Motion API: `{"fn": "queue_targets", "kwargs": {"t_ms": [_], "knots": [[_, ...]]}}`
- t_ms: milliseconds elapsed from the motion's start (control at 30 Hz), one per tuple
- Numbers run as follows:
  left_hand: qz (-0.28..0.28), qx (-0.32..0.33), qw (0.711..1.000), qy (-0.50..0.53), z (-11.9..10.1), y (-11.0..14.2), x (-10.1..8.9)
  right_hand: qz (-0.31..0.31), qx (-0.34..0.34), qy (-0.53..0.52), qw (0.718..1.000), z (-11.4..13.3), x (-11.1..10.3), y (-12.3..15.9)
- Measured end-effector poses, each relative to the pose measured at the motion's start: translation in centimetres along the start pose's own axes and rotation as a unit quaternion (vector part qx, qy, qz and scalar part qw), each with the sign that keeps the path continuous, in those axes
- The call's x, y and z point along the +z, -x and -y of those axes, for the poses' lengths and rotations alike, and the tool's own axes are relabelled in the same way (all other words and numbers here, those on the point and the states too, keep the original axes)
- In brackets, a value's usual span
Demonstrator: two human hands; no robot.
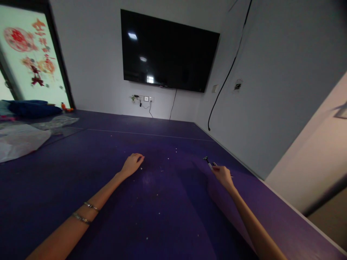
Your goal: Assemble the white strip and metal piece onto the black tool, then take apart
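Both my arms reach out over a dark purple floor mat [168, 202]. My left hand [132, 164] rests knuckles-up on the mat with its fingers curled under; nothing shows in it. My right hand [222, 174] is closed round the handle of a small razor-like tool [208, 161], whose dark head points away from me just above the mat. Tiny white specks [158, 195] lie scattered on the mat between and before my hands. Two thin bracelets [86, 213] sit on my left forearm.
A big black TV [168, 50] hangs on the white wall ahead, with sockets and cables [143, 99] under it. A black cable [227, 72] runs down the right wall. Crumpled plastic sheets [21, 139] and a blue bundle [32, 108] lie far left by a decorated glass door [29, 54].
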State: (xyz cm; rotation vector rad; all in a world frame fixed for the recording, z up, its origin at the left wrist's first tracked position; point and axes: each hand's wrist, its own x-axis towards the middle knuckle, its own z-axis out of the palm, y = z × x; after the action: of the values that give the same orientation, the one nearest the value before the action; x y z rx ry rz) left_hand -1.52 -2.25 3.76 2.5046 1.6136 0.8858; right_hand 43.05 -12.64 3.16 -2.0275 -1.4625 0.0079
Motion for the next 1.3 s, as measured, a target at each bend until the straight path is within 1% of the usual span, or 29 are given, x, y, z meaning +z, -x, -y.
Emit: {"fn": "queue_targets", "kwargs": {"t_ms": [100,200,267,300,367,433,500,567,633,700,800,900,1000,1100,1200,1300], "knots": [[0.052,0.050,0.995,0.063,-4.4,-1.0,0.5,0.006,-0.046,-0.052,0.998,3.5,-0.1,0.6],[0.100,0.055,0.976,0.187,-8.6,-1.6,2.2,0.018,-0.102,-0.077,0.992,7.0,0.4,1.3],[0.146,0.010,0.955,0.259,-10.9,-1.9,3.7,0.019,-0.144,-0.068,0.987,9.0,0.9,1.8],[0.169,-0.029,0.940,0.294,-11.9,-2.0,4.4,0.021,-0.164,-0.063,0.984,10.0,1.3,2.1],[0.197,-0.108,0.910,0.349,-13.6,-2.4,5.6,0.022,-0.199,-0.052,0.978,11.6,2.0,2.7],[0.211,-0.139,0.885,0.392,-14.7,-2.8,6.4,0.019,-0.231,-0.041,0.972,12.8,2.6,3.4],[0.215,-0.165,0.867,0.417,-15.2,-3.2,6.7,0.024,-0.257,-0.035,0.965,13.8,3.1,4.1],[0.205,-0.173,0.860,0.434,-15.4,-3.6,6.6,0.027,-0.275,-0.032,0.961,14.4,3.4,4.7],[0.186,-0.161,0.867,0.433,-15.2,-3.7,6.3,0.023,-0.283,-0.023,0.958,14.9,3.6,5.2],[0.165,-0.146,0.887,0.405,-15.0,-3.8,6.0,0.020,-0.294,-0.009,0.956,15.3,3.6,5.6],[0.136,-0.124,0.924,0.335,-14.7,-3.8,5.7,0.018,-0.311,0.011,0.950,15.9,3.6,6.1],[0.119,-0.097,0.947,0.281,-14.3,-3.9,5.6,0.022,-0.319,0.023,0.947,16.4,3.6,6.6],[0.146,-0.073,0.958,0.234,-13.7,-3.9,5.4,0.024,-0.326,0.023,0.945,16.6,3.5,7.0],[0.182,-0.068,0.962,0.190,-12.3,-4.0,4.9,0.014,-0.325,0.013,0.946,16.3,2.9,7.1],[0.206,-0.072,0.963,0.157,-10.4,-4.3,4.4,0.010,-0.315,-0.001,0.949,14.9,2.0,6.8],[0.230,-0.080,0.962,0.120,-8.5,-4.8,3.9,0.026,-0.295,-0.014,0.955,12.6,1.2,5.9]]}}
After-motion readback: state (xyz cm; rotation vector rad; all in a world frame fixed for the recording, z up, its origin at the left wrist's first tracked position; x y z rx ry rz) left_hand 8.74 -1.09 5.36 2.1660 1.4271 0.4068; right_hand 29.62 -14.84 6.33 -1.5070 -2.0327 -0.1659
